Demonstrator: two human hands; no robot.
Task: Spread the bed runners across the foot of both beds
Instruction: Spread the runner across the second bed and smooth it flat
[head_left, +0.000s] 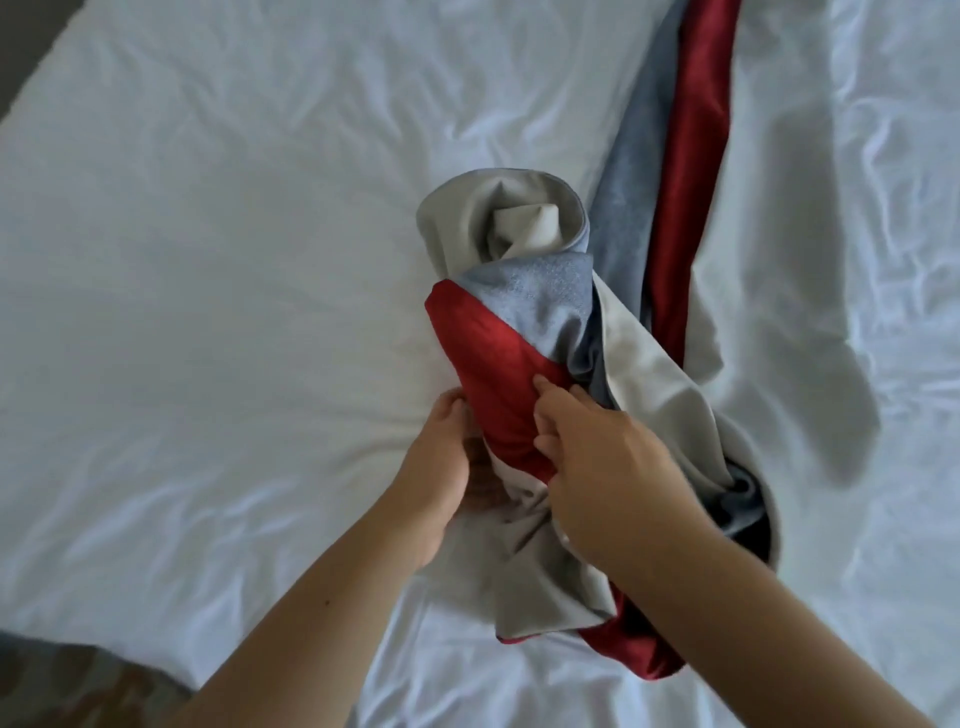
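Across the middle of a bed covered by a creased white sheet (234, 312) lies the bed runner (498, 322), a long cloth of glossy red and speckled blue-grey on its face with a pale grey lining. Its near part is wound into a loose, thick roll whose open far end shows the pale lining coiled inside. The unrolled length runs away toward the upper right as a narrow red and blue-grey band lying flat on the sheet. Nearer the person, more folds of lining and a red edge bunch under the forearms. The left hand (441, 467) cups the roll's near left side, its fingers curled round the red cloth from beneath. The right hand (613, 467) comes over the top, its fingertips (545, 387) pressed into the red fabric and pinching a fold of it, so both hands are clamped on the runner. Both bare forearms reach in from the lower edge and cover the roll's near end. A soft grey shadow (810, 374) falls on the sheet to the right of the cloth. Brownish floor (78, 691) shows past the bed's lower left corner.
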